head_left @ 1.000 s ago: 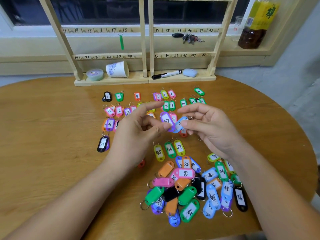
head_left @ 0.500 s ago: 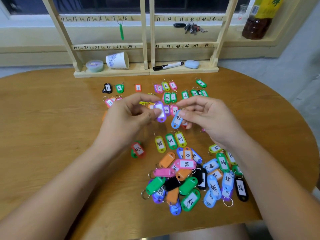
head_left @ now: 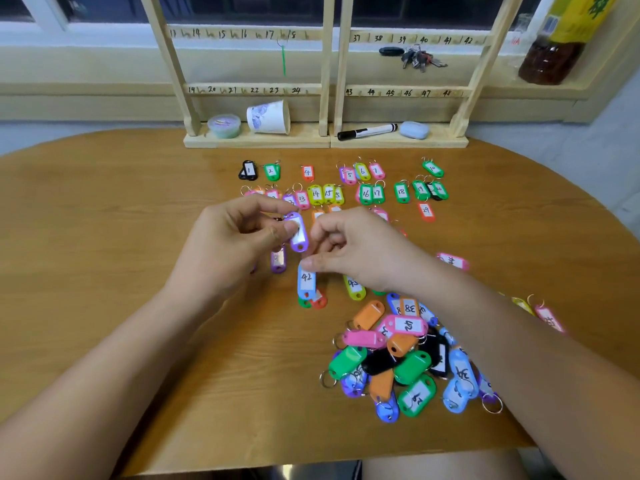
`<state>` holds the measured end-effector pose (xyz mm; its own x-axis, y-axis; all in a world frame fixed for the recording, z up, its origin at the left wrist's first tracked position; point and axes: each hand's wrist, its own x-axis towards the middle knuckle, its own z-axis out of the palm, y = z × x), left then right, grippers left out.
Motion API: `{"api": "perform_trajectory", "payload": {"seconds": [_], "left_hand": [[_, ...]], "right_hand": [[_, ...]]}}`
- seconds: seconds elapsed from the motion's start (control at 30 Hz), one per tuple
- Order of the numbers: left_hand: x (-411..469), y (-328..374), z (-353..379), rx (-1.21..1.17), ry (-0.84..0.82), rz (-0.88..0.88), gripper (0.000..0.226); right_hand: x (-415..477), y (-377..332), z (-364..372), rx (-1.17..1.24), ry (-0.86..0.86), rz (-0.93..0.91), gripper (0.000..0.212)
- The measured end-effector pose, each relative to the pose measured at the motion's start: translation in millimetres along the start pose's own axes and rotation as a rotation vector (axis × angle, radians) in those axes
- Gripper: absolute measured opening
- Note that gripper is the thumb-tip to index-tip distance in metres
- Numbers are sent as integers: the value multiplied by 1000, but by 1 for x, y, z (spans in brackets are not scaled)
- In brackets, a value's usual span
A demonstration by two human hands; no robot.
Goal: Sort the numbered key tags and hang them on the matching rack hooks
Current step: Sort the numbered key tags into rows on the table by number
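I judge the job barely begun: one green tag (head_left: pixel 284 60) hangs on the rack (head_left: pixel 325 81), low numbers lie in rows (head_left: pixel 346 190) on the table (head_left: pixel 104 237), and a mixed pile (head_left: pixel 398 362) waits near me. My left hand (head_left: pixel 235 244) pinches a purple tag (head_left: pixel 298 233); my right hand (head_left: pixel 356 251) pinches the blue 42 tag (head_left: pixel 306 280), mid-table

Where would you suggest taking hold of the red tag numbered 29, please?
I would pinch the red tag numbered 29 across its two long edges, coming straight down from above: it lies flat, label up, on the table, apart from its neighbours, with bare wood along both sides for fingertips.
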<state>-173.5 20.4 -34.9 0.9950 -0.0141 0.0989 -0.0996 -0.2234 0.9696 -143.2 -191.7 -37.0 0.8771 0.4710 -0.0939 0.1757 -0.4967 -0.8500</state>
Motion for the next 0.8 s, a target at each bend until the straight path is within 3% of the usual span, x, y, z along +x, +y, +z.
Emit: {"api": "perform_trajectory", "payload": {"seconds": [0.27,0.4,0.53,0.63,0.8], "left_hand": [[-4,-8,-22,-34,45,-39,15],[-6,-8,-21,-42,22,-53,10],[-8,-8,-17,-52,19,-39,8],[-9,-7,-10,-19,15,-2,8],[-8,0,10,59,-12,60,7]], "right_hand": [[11,-14,33,-253,39,13,43],[8,-17,34,-329,87,-13,42],[7,-14,21,-131,187,-42,10],[-3,-16,8,152,201,-9,13],[-21,-8,-9,246,164,-15,9]]}}
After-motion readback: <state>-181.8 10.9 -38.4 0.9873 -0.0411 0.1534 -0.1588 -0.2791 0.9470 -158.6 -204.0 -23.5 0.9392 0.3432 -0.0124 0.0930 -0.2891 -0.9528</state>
